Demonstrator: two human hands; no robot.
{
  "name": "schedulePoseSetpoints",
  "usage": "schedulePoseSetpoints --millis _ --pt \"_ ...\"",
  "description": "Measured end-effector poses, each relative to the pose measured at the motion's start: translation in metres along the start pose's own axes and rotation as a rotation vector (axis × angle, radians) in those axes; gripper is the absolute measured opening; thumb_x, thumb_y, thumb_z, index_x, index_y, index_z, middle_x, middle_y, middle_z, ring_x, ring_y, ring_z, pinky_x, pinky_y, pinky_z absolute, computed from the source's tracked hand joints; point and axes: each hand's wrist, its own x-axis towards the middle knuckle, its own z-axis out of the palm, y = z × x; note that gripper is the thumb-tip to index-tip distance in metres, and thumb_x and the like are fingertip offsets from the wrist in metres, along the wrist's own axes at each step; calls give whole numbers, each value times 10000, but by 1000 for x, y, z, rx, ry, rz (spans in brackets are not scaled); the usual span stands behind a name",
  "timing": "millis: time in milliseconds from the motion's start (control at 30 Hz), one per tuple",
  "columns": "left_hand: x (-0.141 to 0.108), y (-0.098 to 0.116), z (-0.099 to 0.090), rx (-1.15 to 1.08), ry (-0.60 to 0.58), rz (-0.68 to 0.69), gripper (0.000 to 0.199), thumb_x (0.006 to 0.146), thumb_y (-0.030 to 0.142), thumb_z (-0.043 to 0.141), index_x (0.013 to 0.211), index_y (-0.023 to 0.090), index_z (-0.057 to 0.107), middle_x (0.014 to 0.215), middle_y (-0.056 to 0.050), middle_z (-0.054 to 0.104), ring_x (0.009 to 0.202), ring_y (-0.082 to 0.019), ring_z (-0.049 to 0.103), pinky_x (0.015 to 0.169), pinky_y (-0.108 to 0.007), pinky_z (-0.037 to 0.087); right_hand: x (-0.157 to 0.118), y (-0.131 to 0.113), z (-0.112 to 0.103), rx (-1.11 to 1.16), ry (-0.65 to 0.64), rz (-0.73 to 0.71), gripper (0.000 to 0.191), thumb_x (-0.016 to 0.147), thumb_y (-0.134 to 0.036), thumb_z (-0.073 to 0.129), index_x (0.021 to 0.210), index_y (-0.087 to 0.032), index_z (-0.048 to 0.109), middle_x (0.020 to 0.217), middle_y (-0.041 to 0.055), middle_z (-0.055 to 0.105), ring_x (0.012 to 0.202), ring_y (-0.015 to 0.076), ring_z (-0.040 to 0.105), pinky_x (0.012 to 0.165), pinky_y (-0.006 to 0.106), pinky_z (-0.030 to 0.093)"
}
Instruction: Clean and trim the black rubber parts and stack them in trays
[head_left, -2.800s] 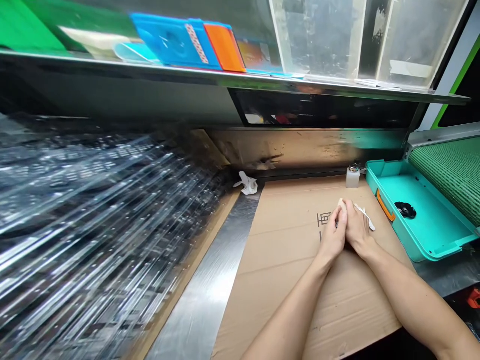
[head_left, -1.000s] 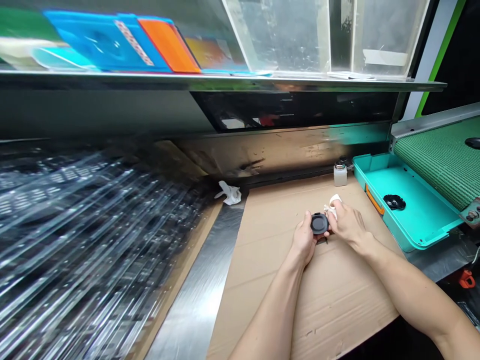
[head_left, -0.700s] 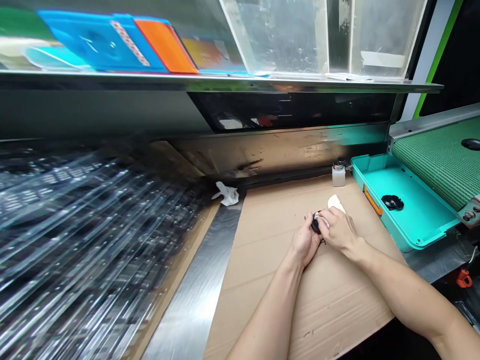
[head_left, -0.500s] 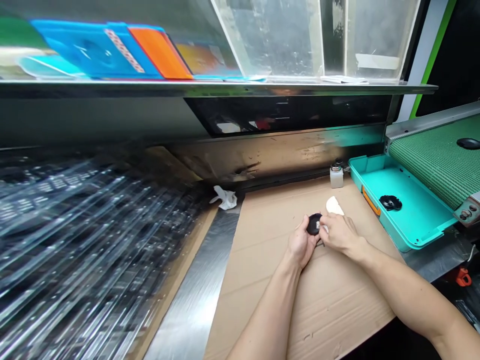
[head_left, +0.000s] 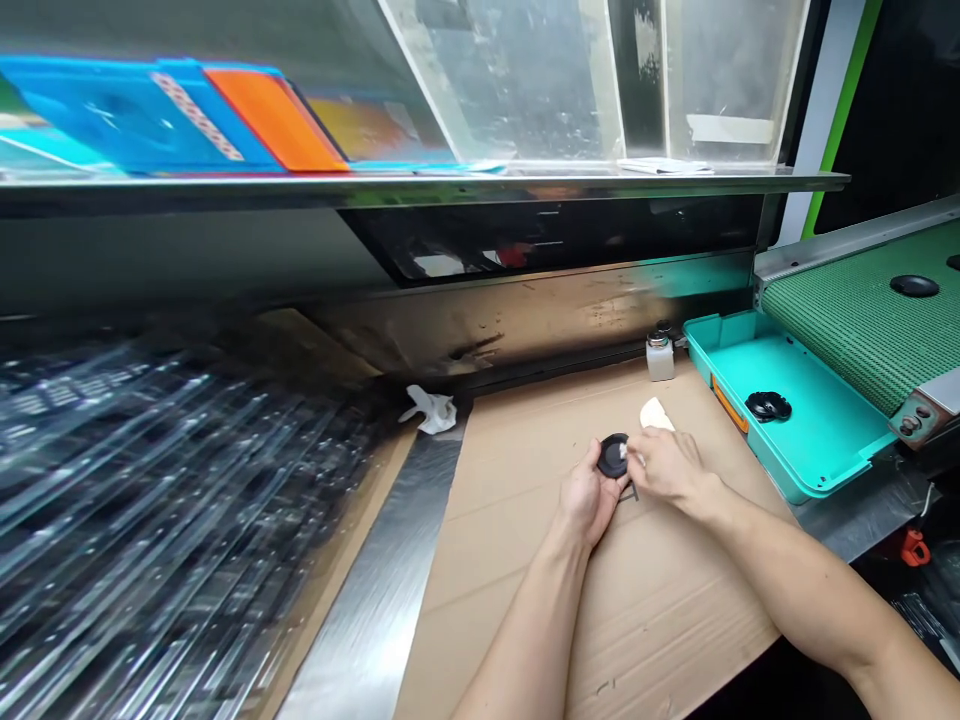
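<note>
The left hand (head_left: 591, 503) is curled up from below, its fingers closed around the edge of a black round cap (head_left: 613, 456) and holding it flat above the near middle of the cardboard sheet (head_left: 517, 600). The fingers of the right hand (head_left: 669, 470) are bunched against the cap's face, apparently pinching a white wipe (head_left: 655, 415), whose pale corner sticks out on the far side; exactly how much of it they grip is hidden. The cap looks light and stiff, perhaps moulded rubber or plastic, and its smooth face may be slippery, so its rim seems the safest place to hold. Towards the far edge of the cardboard stands a small white bottle (head_left: 660, 358). To the right, a teal tray (head_left: 787, 445) holds a second black cap (head_left: 768, 406), beside a green conveyor belt (head_left: 847, 350). A crumpled white cloth (head_left: 433, 411) lies at the far left corner of the cardboard
</note>
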Motion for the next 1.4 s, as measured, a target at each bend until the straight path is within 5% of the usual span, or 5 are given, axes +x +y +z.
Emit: schedulePoseSetpoints --millis 367,533,900,1200,1400 --pt "-4 30 -9 -244 -27 -92 517 1049 401 240 1242 59 576 1298 -256 638 1202 -329 650 831 -401 632 8 41 -9 -139 123 332 270 953 -267 469 1066 -185 700 1133 141 671 1112 288 542 893 372 397" --pt "-2 27 -11 -206 -56 -82 420 1018 297 312 1254 83 585 1282 -250 650 1172 -315 668 866 -449 617 10 31 2 -178 110 169 394 1003 -360 447 1338 -215 594 1420 172 518 1239 326 425 1027 467 296" --pt "3 18 -6 -169 -27 -15 346 1009 242 352 1111 103 652 1074 -158 727 1039 -238 703 940 -410 580 -3 -11 18 2 31 -154 415 1044 -361 387 1415 -255 539 1364 95 590 1121 255 495 964 363 373" --pt "2 24 -12 -123 -42 -18 305 1010 284 405 1022 114 659 1193 -190 701 1061 -284 704 871 -468 601 6 12 14 -122 37 70 316 1020 -325 411 1191 -219 655 1157 125 659 1059 278 531 884 381 395" --pt "-11 17 -2 76 -41 351 401 772 172 797 1146 172 653 1190 -129 703 1147 -240 667 996 -370 543 4 20 15 -126 27 76 290 1008 -359 447 1149 -234 667 1120 110 664 1053 266 542 890 371 382"
